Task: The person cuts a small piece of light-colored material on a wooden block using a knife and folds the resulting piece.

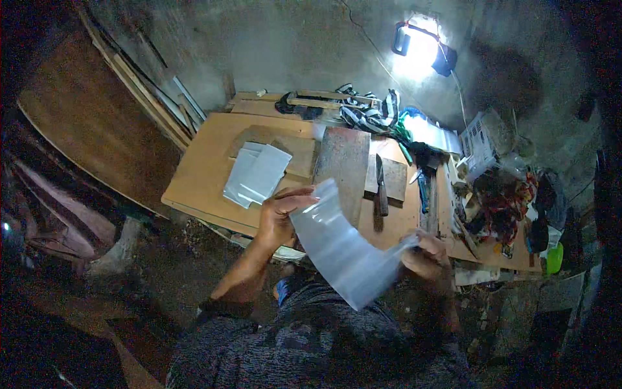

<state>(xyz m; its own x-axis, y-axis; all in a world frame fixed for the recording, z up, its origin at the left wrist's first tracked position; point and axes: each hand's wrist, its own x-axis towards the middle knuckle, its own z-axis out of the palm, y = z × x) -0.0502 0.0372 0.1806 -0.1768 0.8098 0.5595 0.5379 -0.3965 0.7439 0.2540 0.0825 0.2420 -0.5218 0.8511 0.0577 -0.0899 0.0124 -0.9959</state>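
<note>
Between my two hands stretches a clear plastic sheet, curved and sagging in the middle, in front of the table's near edge. My left hand pinches its upper left end. The other end is gripped in my right hand, which is a little blurred. Past my left hand, a small pile of whitish plastic pieces lies on the table, overlapping one another. A knife with a dark handle rests to the right of a worn flat board, its blade over a smaller wooden block.
The wooden table stands against a grey wall. A striped cloth is heaped at its back. Blue-handled pliers lie right of the knife. Mixed clutter fills the right end, near a green cup. A bright lamp hangs above.
</note>
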